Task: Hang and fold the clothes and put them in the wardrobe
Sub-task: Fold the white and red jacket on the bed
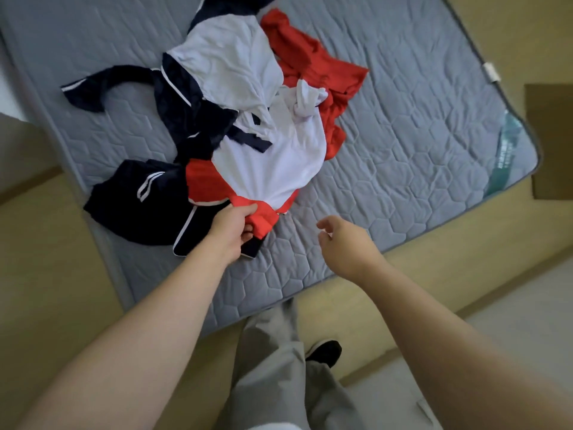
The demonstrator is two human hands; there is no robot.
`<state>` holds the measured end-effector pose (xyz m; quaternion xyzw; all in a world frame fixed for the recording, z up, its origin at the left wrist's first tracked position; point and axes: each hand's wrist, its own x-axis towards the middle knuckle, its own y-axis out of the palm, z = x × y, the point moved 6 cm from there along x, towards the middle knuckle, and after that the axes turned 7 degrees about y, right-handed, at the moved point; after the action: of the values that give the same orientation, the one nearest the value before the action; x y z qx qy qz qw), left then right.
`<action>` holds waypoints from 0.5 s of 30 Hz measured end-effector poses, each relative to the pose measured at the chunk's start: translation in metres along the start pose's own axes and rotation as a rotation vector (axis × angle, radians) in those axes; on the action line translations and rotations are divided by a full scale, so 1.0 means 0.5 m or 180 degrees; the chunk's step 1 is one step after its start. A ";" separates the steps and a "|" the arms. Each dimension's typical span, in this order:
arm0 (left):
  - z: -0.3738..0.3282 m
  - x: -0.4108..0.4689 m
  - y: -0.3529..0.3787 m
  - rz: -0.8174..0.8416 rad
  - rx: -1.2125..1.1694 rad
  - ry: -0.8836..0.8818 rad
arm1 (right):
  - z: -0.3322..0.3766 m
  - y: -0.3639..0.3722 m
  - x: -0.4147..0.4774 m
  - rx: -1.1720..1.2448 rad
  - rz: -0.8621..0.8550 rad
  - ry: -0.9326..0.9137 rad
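Note:
A heap of clothes lies on a grey quilted mattress (403, 144): white shirts (276, 162), a red garment (313, 63) at the far side, and navy pieces with white stripes (136, 200) on the left. My left hand (231, 231) grips the near red edge of a red garment (260, 218) that pokes out from under the white shirt. My right hand (344, 243) hovers just right of it over the mattress, fingers loosely curled and holding nothing.
The mattress lies on a beige floor (55, 274) and its near corner points at my grey trouser legs (273, 361) and a black shoe (325, 352). A brown panel (552, 141) sits at the right edge.

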<state>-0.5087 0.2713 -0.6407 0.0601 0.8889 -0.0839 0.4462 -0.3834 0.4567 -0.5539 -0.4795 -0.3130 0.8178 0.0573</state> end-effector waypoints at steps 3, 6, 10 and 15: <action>-0.117 -0.144 0.020 0.0314 -0.0202 0.0634 | 0.024 -0.038 -0.093 -0.0062 -0.0017 -0.0093; -0.235 -0.289 0.048 0.0695 -0.0219 0.1137 | 0.060 -0.092 -0.173 -0.0096 -0.0136 -0.0205; -0.386 -0.473 0.079 0.1068 -0.0024 0.1842 | 0.111 -0.187 -0.267 -0.0008 -0.0525 -0.0431; -0.518 -0.677 0.127 0.1756 -0.0337 0.2232 | 0.134 -0.267 -0.361 0.0203 -0.0977 -0.0580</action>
<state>-0.4988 0.3751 -0.2224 0.2968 0.9403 0.1092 0.1261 -0.3695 0.4616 -0.3199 -0.3480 -0.3603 0.8490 0.1680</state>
